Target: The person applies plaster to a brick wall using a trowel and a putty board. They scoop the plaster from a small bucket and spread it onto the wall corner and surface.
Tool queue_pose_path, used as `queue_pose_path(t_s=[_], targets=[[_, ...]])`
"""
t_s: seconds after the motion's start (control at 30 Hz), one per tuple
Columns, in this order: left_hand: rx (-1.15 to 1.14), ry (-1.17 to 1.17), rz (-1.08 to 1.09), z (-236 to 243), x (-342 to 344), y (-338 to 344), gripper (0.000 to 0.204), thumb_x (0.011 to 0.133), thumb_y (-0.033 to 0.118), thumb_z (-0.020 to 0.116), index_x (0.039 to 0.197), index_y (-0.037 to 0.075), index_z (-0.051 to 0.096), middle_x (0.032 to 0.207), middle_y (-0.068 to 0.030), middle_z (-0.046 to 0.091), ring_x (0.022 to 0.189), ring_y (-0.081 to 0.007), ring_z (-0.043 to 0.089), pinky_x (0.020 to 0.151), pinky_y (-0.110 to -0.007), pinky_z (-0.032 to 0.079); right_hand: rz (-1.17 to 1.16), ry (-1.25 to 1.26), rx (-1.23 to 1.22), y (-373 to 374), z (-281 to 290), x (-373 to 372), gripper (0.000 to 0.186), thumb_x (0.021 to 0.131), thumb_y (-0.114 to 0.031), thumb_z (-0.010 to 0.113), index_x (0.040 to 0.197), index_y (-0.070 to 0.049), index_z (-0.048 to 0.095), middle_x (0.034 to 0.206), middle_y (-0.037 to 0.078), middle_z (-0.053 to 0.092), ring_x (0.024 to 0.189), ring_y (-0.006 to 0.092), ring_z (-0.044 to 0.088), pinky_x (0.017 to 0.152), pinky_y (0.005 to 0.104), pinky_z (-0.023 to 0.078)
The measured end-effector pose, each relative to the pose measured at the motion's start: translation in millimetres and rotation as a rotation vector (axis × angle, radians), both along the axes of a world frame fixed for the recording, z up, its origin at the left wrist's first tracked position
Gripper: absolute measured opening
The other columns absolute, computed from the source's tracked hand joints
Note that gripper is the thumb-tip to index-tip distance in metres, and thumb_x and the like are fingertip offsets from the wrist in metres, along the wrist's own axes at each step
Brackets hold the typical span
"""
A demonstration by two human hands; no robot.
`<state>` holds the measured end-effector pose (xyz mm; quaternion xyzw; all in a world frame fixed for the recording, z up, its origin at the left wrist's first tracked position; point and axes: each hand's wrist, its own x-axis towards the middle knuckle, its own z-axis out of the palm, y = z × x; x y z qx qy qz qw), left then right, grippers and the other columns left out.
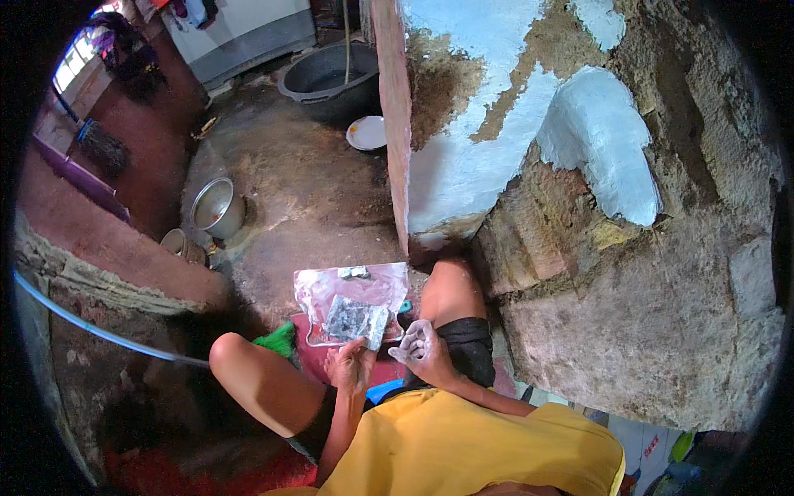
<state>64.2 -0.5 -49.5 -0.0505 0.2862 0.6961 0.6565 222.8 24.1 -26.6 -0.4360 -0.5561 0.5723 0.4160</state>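
Observation:
My left hand (351, 365) grips one edge of a flat, rectangular putty scraper (356, 319), its grey face smeared with white paste. The scraper lies over a thin board (321, 291) that rests in front of me between my knees. White putty coats much of the board, and a small whitish lump (354, 271) sits near its far edge. Close to the board's right corner, my right hand (423, 352) is turned palm up with its fingers curled in. White paste covers those fingers; whatever lies inside them, if anything, cannot be made out.
On my right stands a rough wall (612, 322) with patches of white plaster (600, 140). A large dark basin (331, 78), a white plate (366, 132) and a metal pot (218, 208) are on the floor ahead. A blue hose (99, 329) runs along the left, near a green cloth (278, 340).

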Motion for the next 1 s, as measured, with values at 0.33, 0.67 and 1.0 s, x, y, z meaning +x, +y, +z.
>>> queue_pose_path(t_s=[0.33,0.67,1.0], targets=[[0.016,0.006,-0.174,-4,5,22,0.009,0.077,0.003,0.052,0.081,-0.003,0.057,0.086,-0.012,0.059,0.083,-0.0225,0.055,0.082,-0.035,0.042,-0.123,0.142,-0.221,17,-1,-15,0.034,0.075,0.002,0.061,0.093,-0.006,0.033,0.069,0.006,0.055,0.055,0.0121,0.057,0.044,0.0229,0.047],[0.113,0.003,-0.3,-11,-2,24,0.009,0.078,0.007,0.056,0.08,-0.002,0.057,0.084,-0.0089,0.058,0.084,-0.02,0.054,0.085,-0.034,0.04,-0.209,0.053,-0.1,8,17,-28,0.035,0.075,0.002,0.061,0.094,-0.003,0.032,0.073,0.008,0.055,0.059,0.0123,0.059,0.044,0.0218,0.047],[0.226,-0.114,-0.291,-11,-21,14,0.022,0.08,0.007,0.051,0.1,-0.002,0.054,0.101,-0.0106,0.058,0.096,-0.0209,0.053,0.092,-0.037,0.038,-0.178,0.185,-0.17,-5,11,-41,0.046,0.072,0.007,0.058,0.108,-0.005,0.033,0.084,0.007,0.055,0.063,0.0092,0.053,0.052,0.0192,0.044]])
